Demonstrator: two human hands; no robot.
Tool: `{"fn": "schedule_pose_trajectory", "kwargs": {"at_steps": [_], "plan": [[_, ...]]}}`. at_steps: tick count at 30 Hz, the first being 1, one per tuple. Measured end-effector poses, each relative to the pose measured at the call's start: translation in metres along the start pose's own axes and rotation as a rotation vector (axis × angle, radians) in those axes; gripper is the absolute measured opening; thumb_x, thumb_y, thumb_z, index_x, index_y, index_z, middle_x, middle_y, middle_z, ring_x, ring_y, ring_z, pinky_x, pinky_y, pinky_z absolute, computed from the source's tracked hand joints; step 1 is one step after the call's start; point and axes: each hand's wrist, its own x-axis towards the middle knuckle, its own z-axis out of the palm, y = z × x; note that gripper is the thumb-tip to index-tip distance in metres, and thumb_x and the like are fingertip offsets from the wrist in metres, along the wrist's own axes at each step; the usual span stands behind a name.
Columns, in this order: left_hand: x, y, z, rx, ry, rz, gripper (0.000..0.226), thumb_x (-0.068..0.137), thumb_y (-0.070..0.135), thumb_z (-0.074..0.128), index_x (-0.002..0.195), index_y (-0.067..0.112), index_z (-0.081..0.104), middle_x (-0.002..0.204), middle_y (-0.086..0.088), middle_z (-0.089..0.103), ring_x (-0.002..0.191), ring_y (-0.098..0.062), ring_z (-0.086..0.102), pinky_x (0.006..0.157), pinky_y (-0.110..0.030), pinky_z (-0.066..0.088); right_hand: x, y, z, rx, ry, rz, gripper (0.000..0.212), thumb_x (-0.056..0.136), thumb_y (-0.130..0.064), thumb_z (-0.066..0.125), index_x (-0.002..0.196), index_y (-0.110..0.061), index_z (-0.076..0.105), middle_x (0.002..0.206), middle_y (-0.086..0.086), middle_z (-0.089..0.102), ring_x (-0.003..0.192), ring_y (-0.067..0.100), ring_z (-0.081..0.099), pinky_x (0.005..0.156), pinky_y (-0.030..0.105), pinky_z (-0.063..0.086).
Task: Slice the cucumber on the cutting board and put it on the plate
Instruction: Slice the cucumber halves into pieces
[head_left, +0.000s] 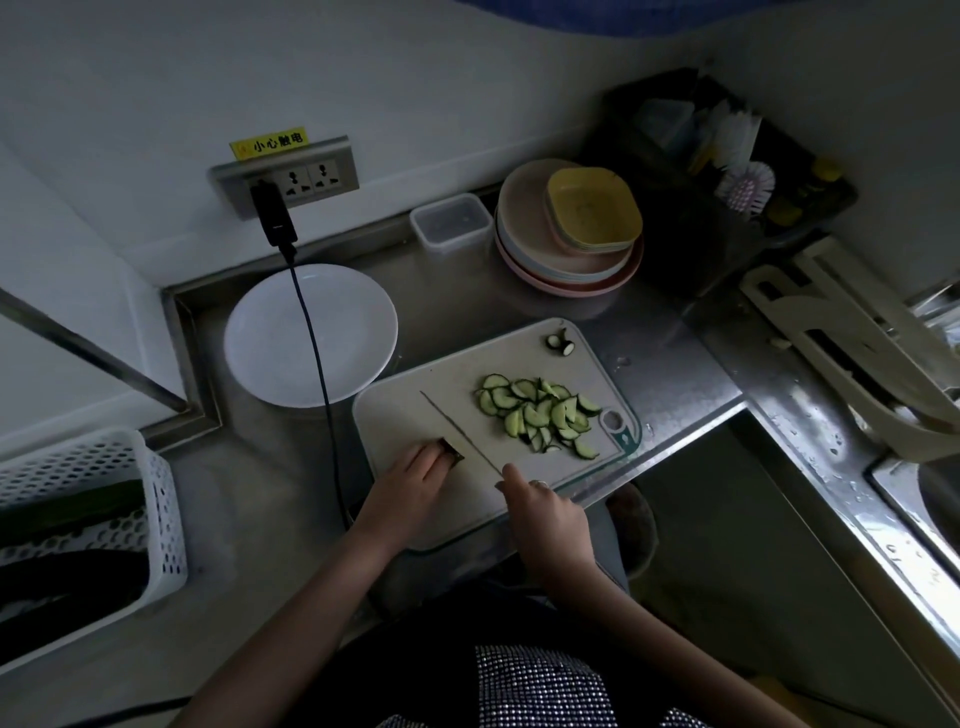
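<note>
At the table's left edge stood a white perforated basket (104, 514) with dark whole cucumbers inside. Further in, toward the back wall, an empty white plate (310, 335) lay just beside the cutting board (395, 415), and a black cable (322, 374) hung down across the plate's right part. On the board's near left part the left hand (415, 480) pressed curled fingertips onto the last cucumber stub (451, 450). Just to its right the knife (457, 434) lay edge-down on the board, thin blade running away from the person, its handle gripped in the right hand (540, 506) at the board's near edge. Right of the blade a heap of half-moon cucumber slices (540, 415) covered the board, with a cut end piece (560, 344) apart at the far corner. Behind the board stood a clear lidded container (451, 222) and a stack of pastel plates (569, 228).
</note>
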Motion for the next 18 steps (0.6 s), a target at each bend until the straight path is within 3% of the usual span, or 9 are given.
{"fn": "schedule_pose_trajectory", "kwargs": {"at_steps": [5, 10, 18], "plan": [[0.0, 0.001, -0.002, -0.004, 0.038, 0.009, 0.034, 0.078, 0.009, 0.043, 0.111, 0.002, 0.049, 0.103, -0.014, 0.052, 0.099, -0.028, 0.047, 0.069, -0.036, 0.056, -0.002, -0.002, 0.002, -0.007, -0.043, -0.056, 0.016, 0.102, -0.031, 0.034, 0.113, -0.019, 0.037, 0.1, 0.009, 0.064, 0.084, 0.033, 0.065, 0.057, 0.033, 0.037], [0.001, 0.001, -0.001, 0.039, 0.023, -0.027, 0.038, 0.074, 0.008, 0.04, 0.1, -0.002, 0.066, 0.097, -0.017, 0.061, 0.099, -0.028, 0.046, 0.07, -0.037, 0.056, 0.0, -0.001, 0.009, -0.023, -0.052, -0.066, 0.018, 0.103, -0.033, 0.032, 0.112, -0.018, 0.036, 0.098, 0.01, 0.064, 0.083, 0.033, 0.065, 0.056, 0.034, 0.037], [0.0, 0.002, 0.0, 0.018, 0.044, -0.016, 0.035, 0.075, 0.008, 0.041, 0.104, 0.001, 0.059, 0.102, -0.015, 0.057, 0.099, -0.028, 0.047, 0.07, -0.035, 0.055, 0.005, 0.002, 0.015, 0.006, -0.082, -0.022, 0.015, 0.103, -0.031, 0.033, 0.109, -0.017, 0.036, 0.095, 0.012, 0.064, 0.083, 0.035, 0.064, 0.057, 0.035, 0.038]]}}
